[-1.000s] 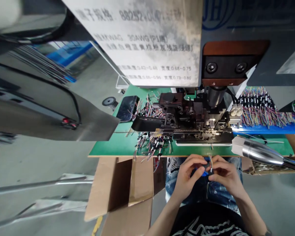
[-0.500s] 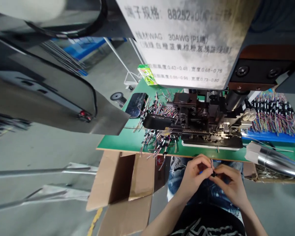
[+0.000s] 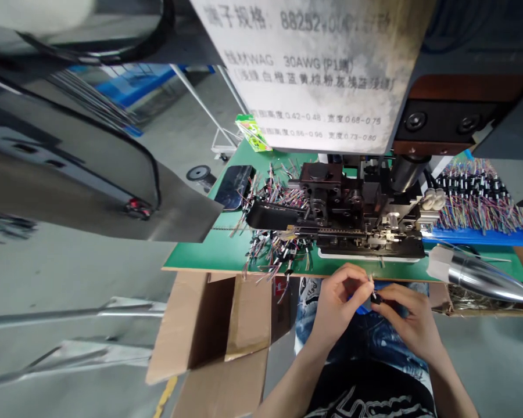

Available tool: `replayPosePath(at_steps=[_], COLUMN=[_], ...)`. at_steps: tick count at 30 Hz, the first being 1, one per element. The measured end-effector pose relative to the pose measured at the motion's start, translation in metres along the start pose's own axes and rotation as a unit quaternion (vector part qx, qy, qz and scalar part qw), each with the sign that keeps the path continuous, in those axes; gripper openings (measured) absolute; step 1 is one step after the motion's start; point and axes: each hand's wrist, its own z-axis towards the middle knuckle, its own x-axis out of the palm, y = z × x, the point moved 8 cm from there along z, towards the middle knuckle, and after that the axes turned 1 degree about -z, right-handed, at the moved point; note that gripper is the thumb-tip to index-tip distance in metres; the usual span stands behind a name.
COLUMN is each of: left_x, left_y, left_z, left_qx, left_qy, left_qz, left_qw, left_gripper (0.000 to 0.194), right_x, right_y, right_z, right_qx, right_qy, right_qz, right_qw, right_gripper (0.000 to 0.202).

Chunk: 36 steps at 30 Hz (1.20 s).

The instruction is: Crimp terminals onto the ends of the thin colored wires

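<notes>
A short wire bundle (image 3: 375, 298) with a black sleeve and thin coloured ends is held between my two hands, just in front of the table edge. My left hand (image 3: 340, 302) pinches the thin wire ends between thumb and index finger. The fingertips of my right hand (image 3: 405, 313) close on the black part from the right. Directly beyond my hands stands the dark terminal crimping machine (image 3: 357, 215), apart from them. Something blue (image 3: 365, 306) shows below and between my hands, partly hidden.
A loose pile of wire bundles (image 3: 283, 249) lies left of the machine, beside a black phone (image 3: 234, 187). More bundles (image 3: 475, 203) fill a blue tray (image 3: 475, 237) at right. A metal cone-shaped tool (image 3: 483, 276) juts over the edge. An open cardboard box (image 3: 169, 342) stands below left.
My fingertips have moved slightly apart, so more of the wire bundle and the blue thing beneath shows. The whole view has shifted a little.
</notes>
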Motion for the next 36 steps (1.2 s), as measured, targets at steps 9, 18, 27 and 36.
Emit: replayPosePath(at_steps=[9,18,27,36], left_x=[-0.006,0.002,0.003,0.001], left_y=[-0.019,-0.04,-0.036,0.002], left_z=[-0.004,-0.004,-0.004,-0.01], left_qx=[0.076,0.14,0.214,0.105], left_qy=[0.058,0.139,-0.047,-0.073], left_qz=[0.203,0.368,0.151,0.038], left_qw=[0.974,0.909,0.964,0.991], left_gripper=[0.011,0.017,0.012,0.028], right_x=[0.001,0.001,0.003,0.003], right_y=[0.004,0.023,0.008,0.01], right_z=[0.002,0.011,-0.004,0.0], right_qx=[-0.041,-0.128,0.0,0.017], right_qy=[0.041,0.101,-0.121,-0.147], right_qz=[-0.084,-0.217,0.033,0.065], right_qw=[0.995,0.962,0.992,0.987], right_gripper=[0.026,0.03,0.015,0.02])
